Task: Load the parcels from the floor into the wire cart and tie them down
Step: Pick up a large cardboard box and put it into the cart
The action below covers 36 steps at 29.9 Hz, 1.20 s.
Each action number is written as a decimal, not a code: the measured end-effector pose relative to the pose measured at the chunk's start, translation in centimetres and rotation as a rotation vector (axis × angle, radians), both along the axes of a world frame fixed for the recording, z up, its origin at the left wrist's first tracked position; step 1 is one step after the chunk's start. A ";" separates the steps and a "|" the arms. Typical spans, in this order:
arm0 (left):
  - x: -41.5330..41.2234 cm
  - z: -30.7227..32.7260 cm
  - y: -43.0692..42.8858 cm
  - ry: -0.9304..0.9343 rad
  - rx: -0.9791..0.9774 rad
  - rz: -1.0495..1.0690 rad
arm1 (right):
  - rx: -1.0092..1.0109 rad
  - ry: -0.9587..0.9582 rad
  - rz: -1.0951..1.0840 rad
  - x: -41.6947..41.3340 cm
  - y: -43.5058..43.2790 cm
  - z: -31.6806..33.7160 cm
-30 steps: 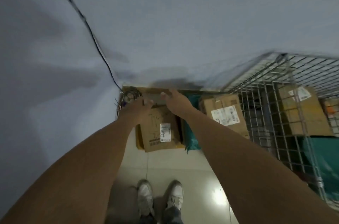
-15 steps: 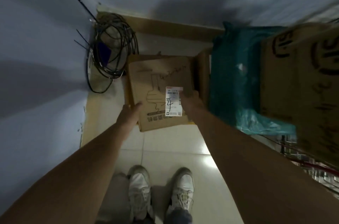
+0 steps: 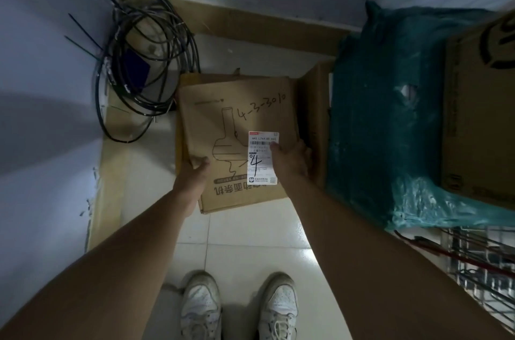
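Your left hand (image 3: pixel 192 181) grips the near left edge of the cardboard parcel (image 3: pixel 237 116), thumb on top. Your right hand (image 3: pixel 291 162) clasps its right edge, thumb pressed on the white label (image 3: pixel 259 169). The parcel is down at the tiled floor (image 3: pixel 245 242), at 12 o'clock from your shoes (image 3: pixel 200 306); whether it is lifted clear cannot be told. At its 3 o'clock stands a teal-wrapped parcel (image 3: pixel 384 130), a large carton (image 3: pixel 479 122) overlapping its right side. The wire cart (image 3: pixel 482 270) shows at 4 o'clock, a cable coil (image 3: pixel 145 61) at 10 o'clock.
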<state>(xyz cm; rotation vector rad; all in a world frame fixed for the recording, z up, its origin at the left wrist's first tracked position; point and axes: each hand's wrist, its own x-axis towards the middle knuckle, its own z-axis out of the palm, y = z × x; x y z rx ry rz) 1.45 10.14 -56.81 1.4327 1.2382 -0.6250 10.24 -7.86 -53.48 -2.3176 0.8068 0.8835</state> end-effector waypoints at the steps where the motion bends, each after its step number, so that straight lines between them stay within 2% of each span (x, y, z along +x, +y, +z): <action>1: 0.0 -0.3 0.1 0.006 0.012 0.005 | -0.004 0.012 -0.007 0.2 -0.2 -0.1; 5: -1.0 -0.5 0.6 0.019 0.059 0.034 | 0.056 0.103 -0.050 -1.0 -1.2 -0.7; 8: -1.3 -0.7 1.6 0.016 0.036 0.037 | 0.190 0.153 -0.163 -1.9 -1.9 -1.4; 12: -1.1 -2.5 3.2 -0.077 0.043 -0.031 | 0.366 0.207 -0.294 -1.0 -3.0 -2.0; 17: -1.1 -2.9 3.2 -0.044 0.141 -0.088 | 0.463 0.191 -0.338 -1.5 -3.8 -1.5; 21: -1.7 -3.6 3.0 -0.048 0.131 -0.044 | 0.467 0.196 -0.415 -2.4 -3.3 -3.4; 24: -1.5 -2.9 2.7 -0.109 0.028 0.043 | 0.511 0.172 -0.458 -2.5 -3.0 -4.1; 30: -2.4 -1.2 2.5 -0.192 -0.074 0.053 | 0.546 0.149 -0.436 -3.4 -3.0 -3.1; 36: -2.3 2.4 2.6 -0.244 -0.097 0.089 | 0.544 0.106 -0.432 -3.4 -2.4 -1.2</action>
